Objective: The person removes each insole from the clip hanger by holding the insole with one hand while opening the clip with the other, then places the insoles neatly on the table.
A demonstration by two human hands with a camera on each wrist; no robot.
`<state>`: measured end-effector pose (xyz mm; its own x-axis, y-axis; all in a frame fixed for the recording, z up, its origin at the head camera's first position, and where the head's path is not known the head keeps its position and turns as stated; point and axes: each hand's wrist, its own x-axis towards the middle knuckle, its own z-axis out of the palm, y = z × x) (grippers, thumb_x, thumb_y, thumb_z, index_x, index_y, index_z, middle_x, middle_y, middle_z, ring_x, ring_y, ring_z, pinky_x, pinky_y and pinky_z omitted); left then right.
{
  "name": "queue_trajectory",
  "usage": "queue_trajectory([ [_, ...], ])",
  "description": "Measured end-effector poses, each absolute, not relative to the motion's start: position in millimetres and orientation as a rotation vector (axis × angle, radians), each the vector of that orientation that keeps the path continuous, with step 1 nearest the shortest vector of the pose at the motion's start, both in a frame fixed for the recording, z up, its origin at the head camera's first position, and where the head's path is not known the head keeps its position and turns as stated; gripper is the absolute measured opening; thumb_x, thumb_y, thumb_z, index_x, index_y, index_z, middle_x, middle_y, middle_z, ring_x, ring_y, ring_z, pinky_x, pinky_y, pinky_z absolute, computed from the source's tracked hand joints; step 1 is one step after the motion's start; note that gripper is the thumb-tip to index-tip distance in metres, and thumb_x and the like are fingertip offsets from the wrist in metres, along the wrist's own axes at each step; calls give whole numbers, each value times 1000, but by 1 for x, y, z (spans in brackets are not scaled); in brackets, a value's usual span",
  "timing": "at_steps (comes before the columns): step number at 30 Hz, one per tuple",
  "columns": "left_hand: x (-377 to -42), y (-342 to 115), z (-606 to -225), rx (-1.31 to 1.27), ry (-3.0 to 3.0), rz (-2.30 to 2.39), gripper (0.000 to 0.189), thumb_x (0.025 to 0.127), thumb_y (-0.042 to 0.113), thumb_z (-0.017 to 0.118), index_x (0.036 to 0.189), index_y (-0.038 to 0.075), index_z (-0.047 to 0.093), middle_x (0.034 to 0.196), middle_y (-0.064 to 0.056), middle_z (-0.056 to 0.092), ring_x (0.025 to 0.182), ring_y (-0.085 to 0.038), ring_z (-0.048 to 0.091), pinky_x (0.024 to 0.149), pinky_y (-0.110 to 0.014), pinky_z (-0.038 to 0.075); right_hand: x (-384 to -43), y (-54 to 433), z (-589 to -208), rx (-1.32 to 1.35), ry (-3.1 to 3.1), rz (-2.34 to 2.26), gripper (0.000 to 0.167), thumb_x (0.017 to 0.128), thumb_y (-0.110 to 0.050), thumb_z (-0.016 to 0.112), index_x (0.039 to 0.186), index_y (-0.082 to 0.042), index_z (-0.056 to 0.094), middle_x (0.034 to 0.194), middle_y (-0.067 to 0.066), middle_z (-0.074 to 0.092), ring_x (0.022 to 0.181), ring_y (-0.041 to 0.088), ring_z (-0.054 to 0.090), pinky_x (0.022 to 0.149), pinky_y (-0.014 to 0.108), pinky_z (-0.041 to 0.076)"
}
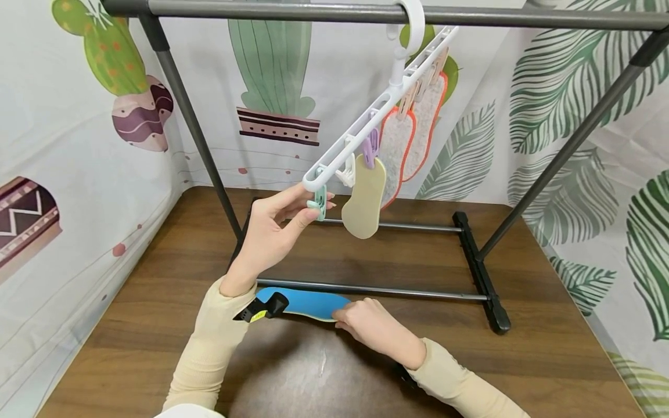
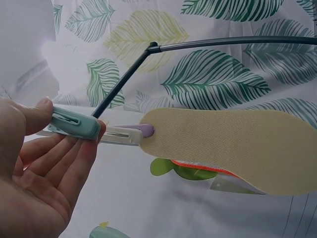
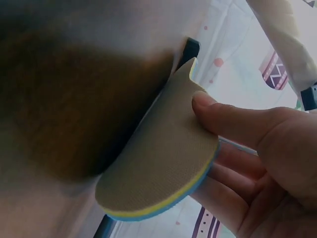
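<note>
My left hand point(image 1: 274, 229) pinches a mint green clothespin point(image 2: 74, 123) at the near end of a white clip hanger point(image 1: 360, 130). In my right hand point(image 1: 378, 325) is one end of an insole point(image 1: 308, 302), blue on one face and beige on the other, held low over the table. The right wrist view shows the thumb on the beige face of this insole point(image 3: 158, 148) and the fingers behind it. Close to my left hand, a beige insole point(image 1: 364, 197) hangs from a purple clothespin point(image 1: 370, 148), with a white clothespin point(image 1: 347, 170) beside it.
Farther along the hanger hang two grey insoles with orange edges point(image 1: 399, 139). The hanger hooks over the top bar point(image 1: 334, 13) of a dark metal rack, whose feet and lower bars point(image 1: 376, 289) stand on the wooden table point(image 1: 543, 348). Patterned cloth surrounds the table.
</note>
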<state>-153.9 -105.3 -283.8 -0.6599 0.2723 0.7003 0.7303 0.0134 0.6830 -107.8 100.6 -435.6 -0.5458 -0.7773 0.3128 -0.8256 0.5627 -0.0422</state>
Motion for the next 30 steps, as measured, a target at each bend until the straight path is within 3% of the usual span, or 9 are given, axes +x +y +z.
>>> queue_trajectory([
  [6,-154,-105,-285,-1035,-1926,-1682,40,92,15,66,127,-2,60,103,-21,72,96,-14,71,74,-22,56,-105,100,-437,1367,-2532,228,23,80,-19,78,68,-19,59,59,-9,56,51,4,56,46,18,44],
  [13,-152,-105,-284,-1043,-1915,-1686,42,92,18,66,128,-3,59,103,-22,71,95,-28,71,75,-24,57,-105,98,-438,1381,-2531,208,26,80,-20,78,66,-19,57,59,-9,55,50,4,53,45,17,42],
  [25,-153,-104,-287,-1027,-1913,-1694,41,91,11,67,128,-2,60,103,-22,72,95,-17,72,77,-25,58,-102,95,-439,1359,-2583,140,27,79,-23,79,67,-19,56,60,-9,56,51,5,53,43,20,40],
  [30,-153,-105,-286,-1050,-1923,-1672,40,92,11,66,129,0,59,104,-19,72,96,-19,72,78,-27,58,-100,92,-441,1321,-2580,70,24,78,-25,80,68,-20,58,63,-9,59,53,9,57,42,23,39],
])
